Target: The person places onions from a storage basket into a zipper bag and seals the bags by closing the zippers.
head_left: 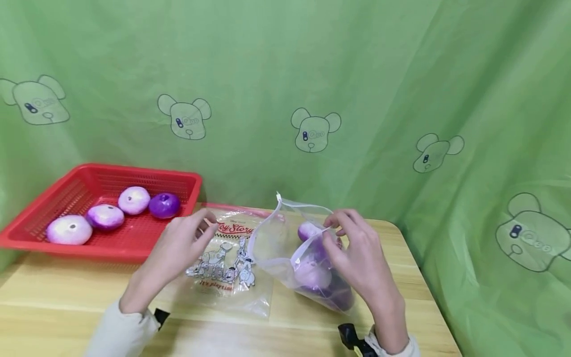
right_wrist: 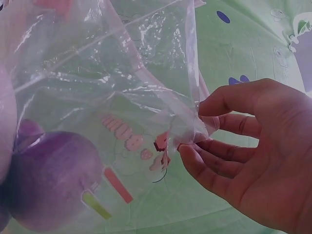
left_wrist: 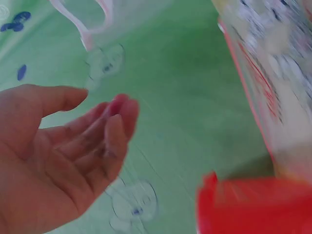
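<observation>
My right hand pinches the rim of a clear zip bag between thumb and fingers. The bag's mouth stands open toward the left, and its lower part rests on the table. Inside it lie several purple-and-white onions; a dark purple onion shows through the plastic in the right wrist view. My left hand hangs in the air between the red basket and the bag, fingers loosely bent. Nothing is in its grasp in the left wrist view, where the palm faces the camera.
In the basket at the left sit several onions, among them a dark purple one. A flat clear bag with Toy Story print lies on the wooden table under my left hand. A green curtain hangs behind and at the right.
</observation>
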`<action>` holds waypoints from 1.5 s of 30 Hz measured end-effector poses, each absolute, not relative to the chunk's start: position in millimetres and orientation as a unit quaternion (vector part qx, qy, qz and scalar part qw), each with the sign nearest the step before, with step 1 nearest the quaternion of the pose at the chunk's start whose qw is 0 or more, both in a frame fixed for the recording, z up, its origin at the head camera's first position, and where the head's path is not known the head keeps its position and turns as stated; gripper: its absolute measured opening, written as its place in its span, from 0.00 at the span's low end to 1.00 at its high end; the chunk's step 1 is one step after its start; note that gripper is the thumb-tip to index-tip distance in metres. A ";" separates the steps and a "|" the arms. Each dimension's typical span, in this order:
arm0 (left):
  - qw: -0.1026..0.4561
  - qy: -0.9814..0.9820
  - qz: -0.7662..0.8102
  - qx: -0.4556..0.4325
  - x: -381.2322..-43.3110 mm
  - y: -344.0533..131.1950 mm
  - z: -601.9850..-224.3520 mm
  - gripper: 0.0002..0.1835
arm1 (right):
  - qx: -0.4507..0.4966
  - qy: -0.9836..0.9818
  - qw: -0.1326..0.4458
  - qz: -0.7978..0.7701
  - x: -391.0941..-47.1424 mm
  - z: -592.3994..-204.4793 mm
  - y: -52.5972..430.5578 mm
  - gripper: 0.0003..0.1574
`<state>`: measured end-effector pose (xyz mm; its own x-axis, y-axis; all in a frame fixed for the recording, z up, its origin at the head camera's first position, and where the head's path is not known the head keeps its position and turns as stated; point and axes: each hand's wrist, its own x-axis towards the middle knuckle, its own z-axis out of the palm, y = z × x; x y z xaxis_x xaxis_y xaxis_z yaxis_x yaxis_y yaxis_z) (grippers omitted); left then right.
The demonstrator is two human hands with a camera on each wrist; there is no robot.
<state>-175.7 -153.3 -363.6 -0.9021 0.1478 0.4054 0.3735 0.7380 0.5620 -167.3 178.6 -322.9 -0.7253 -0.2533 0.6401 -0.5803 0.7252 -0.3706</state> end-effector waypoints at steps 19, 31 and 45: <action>0.391 -0.878 -0.264 -0.085 -164.8 -268.2 -389.2 0.06 | 0.217 -0.896 0.277 0.270 -166.9 -326.1 167.6 0.08; 0.361 -0.899 -0.248 -0.014 -180.4 -336.7 -407.4 0.09 | 0.221 -0.896 0.270 0.277 -166.2 -326.9 165.5 0.08; 0.223 -0.949 -0.220 0.013 -188.2 -388.0 -404.4 0.19 | 0.225 -0.894 0.271 0.277 -164.7 -326.2 165.3 0.08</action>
<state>-188.2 -388.0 -404.4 -0.8998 -0.1231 0.4186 0.0738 0.9026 0.4241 -164.7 165.3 -326.2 -0.7510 -0.2528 0.6101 -0.5533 0.7452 -0.3722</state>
